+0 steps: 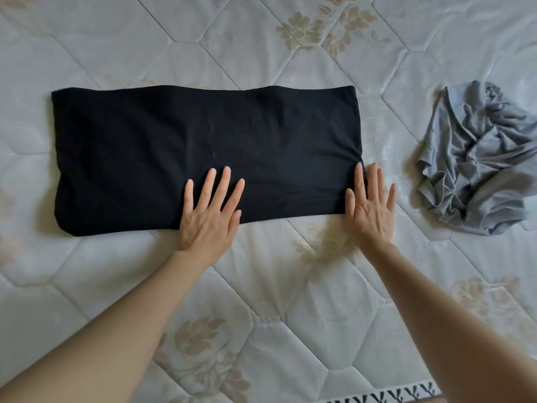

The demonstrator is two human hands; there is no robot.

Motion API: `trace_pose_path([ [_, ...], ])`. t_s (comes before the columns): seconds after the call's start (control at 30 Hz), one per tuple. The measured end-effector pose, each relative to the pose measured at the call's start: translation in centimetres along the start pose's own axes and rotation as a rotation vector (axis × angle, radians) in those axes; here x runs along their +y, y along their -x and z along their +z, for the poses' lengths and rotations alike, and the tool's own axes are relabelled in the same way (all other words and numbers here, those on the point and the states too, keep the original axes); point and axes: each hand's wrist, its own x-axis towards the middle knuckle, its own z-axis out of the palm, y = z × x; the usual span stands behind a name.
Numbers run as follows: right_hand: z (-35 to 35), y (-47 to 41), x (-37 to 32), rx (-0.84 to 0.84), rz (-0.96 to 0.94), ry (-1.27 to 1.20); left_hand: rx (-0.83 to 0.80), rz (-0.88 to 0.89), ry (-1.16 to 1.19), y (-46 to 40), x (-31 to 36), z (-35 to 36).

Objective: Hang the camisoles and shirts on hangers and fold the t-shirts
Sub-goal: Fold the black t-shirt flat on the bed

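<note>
Where it lies: black t-shirt [203, 152], folded into a long band, flat on the quilted mattress [290, 301].
Left hand [210, 212]: fingers spread, pressing its near edge.
Right hand [370, 209]: flat, fingers straight, at its right end.
Beside: crumpled grey garment [479, 161], well apart.

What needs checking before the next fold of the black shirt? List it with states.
1. Black shirt lies as a flat long band on the mattress: ok.
2. Left hand pressed flat on its near edge: ok.
3. Right hand flat at the right end, partly on the mattress: ok.
4. Sleeves tucked inside: cannot tell.
5. Grey garment lies crumpled, apart from the band: ok.
6. Small creases by the right end: not ok.
</note>
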Motion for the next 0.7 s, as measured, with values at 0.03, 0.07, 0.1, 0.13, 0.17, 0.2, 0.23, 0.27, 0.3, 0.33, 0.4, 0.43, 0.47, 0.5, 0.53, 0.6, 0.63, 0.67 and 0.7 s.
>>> trace_pose_path([
  [0.03, -0.2, 0.3, -0.2, 0.036, -0.003, -0.014, -0.004, -0.007, 0.008, 0.1, 0.2, 0.0],
  [0.07, -0.4, 0.7, -0.4, 0.092, -0.017, -0.032, -0.008, -0.01, 0.016, 0.2, 0.4, -0.1],
  [0.1, -0.7, 1.2, -0.7, 0.157, -0.028, -0.063, -0.011, 0.0, 0.021, 0.3, 0.7, -0.1],
  [0.13, -0.9, 1.8, -0.9, 0.225, -0.03, -0.107, -0.016, 0.023, 0.023, 0.5, 0.9, -0.1],
  [0.17, -1.0, 2.3, -1.0, 0.282, -0.01, -0.158, -0.02, 0.055, 0.024, 0.8, 1.0, 0.0],
  [0.2, -1.0, 2.8, -1.0, 0.309, 0.046, -0.233, -0.017, 0.083, 0.027, 1.1, 1.2, 0.1],
  [0.23, -0.9, 3.1, -0.9, 0.312, 0.138, -0.343, -0.002, 0.099, 0.036, 1.4, 1.2, 0.1],
  [0.27, -0.9, 3.1, -0.8, 0.294, 0.258, -0.481, 0.026, 0.102, 0.057, 1.6, 1.4, 0.1],
  [0.3, -0.9, 3.1, -0.7, 0.262, 0.381, -0.617, 0.074, 0.095, 0.095, 1.7, 1.5, 0.1],
  [0.33, -1.0, 3.0, -0.6, 0.236, 0.465, -0.714, 0.126, 0.076, 0.142, 1.7, 1.7, 0.1],
  [0.4, -1.2, 2.8, -0.4, 0.215, 0.487, -0.783, 0.211, 0.015, 0.216, 1.7, 2.2, -0.1],
  [0.43, -1.3, 2.8, -0.3, 0.206, 0.476, -0.802, 0.23, -0.016, 0.234, 1.6, 2.3, -0.1],
  [0.47, -1.3, 2.7, -0.2, 0.196, 0.468, -0.83, 0.236, -0.042, 0.24, 1.6, 2.5, -0.2],
  [0.5, -1.3, 2.7, 0.0, 0.185, 0.464, -0.862, 0.232, -0.057, 0.241, 1.5, 2.6, -0.2],
  [0.53, -1.3, 2.6, 0.2, 0.171, 0.468, -0.889, 0.224, -0.064, 0.241, 1.5, 2.6, -0.3],
  [0.6, -1.3, 2.6, 0.8, 0.124, 0.476, -0.879, 0.21, -0.067, 0.243, 1.6, 2.7, -0.3],
  [0.63, -1.4, 2.7, 1.1, 0.101, 0.474, -0.852, 0.204, -0.066, 0.243, 1.6, 2.8, -0.4],
  [0.67, -1.5, 2.7, 1.3, 0.091, 0.47, -0.831, 0.19, -0.064, 0.245, 1.6, 3.0, -0.6],
  [0.7, -1.6, 2.8, 1.3, 0.091, 0.469, -0.821, 0.173, -0.06, 0.245, 1.7, 3.2, -0.7],
])
